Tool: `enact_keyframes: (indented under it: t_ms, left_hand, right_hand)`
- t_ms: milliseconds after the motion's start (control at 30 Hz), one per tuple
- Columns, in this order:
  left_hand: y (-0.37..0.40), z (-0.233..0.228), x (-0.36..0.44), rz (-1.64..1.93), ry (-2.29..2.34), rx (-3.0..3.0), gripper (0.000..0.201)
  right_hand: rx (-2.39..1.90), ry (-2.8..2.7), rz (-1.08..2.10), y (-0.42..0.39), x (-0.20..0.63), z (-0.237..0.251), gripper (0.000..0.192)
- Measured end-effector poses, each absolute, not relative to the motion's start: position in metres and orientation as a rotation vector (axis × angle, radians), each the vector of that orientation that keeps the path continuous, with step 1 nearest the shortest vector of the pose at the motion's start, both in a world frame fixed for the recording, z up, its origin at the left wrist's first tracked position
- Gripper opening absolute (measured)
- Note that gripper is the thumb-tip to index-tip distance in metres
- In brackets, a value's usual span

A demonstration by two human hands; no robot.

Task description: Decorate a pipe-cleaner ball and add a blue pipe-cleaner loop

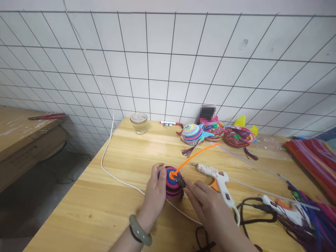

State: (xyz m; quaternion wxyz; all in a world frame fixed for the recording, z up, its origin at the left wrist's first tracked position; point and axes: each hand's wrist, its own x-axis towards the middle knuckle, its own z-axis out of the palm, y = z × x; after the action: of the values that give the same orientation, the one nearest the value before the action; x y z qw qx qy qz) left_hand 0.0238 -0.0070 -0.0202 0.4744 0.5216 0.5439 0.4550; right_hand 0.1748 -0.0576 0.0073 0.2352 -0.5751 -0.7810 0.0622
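Note:
A ball (173, 190) wound with blue, pink and black pipe cleaner sits low over the table in front of me. My left hand (155, 187) is closed round its left side. On top lies a small coil of orange pipe cleaner (195, 155), its long free end sticking up to the right. From the right, my right hand (207, 199) grips a dark pointed tool (180, 181), with its tip at the edge of the orange coil. Whether the tool is tweezers or pliers is hard to make out, since the fingers cover most of it.
A white glue gun (220, 180) lies right of the ball, near another glue gun (286, 208) and dark cables. Colourful fish-like figures (193, 134) stand behind. A glass (139, 123) and a marker (170, 123) are by the tiled wall. A white cord (122, 180) crosses the table.

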Motion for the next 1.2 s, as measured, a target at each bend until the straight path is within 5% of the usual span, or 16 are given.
enact_keyframes:
  t_ms: [867,1200]
  left_hand:
    - [0.006,-0.017,0.009,1.194,1.401,1.254,0.039]
    - [0.018,-0.012,-0.009,1.456,1.305,1.093,0.015]
  right_hand:
    - [-1.591,-2.088,0.253,-0.056,0.169,-0.009,0.039]
    - [-1.579,-2.109,0.176,-0.057,0.167,-0.008,0.043]
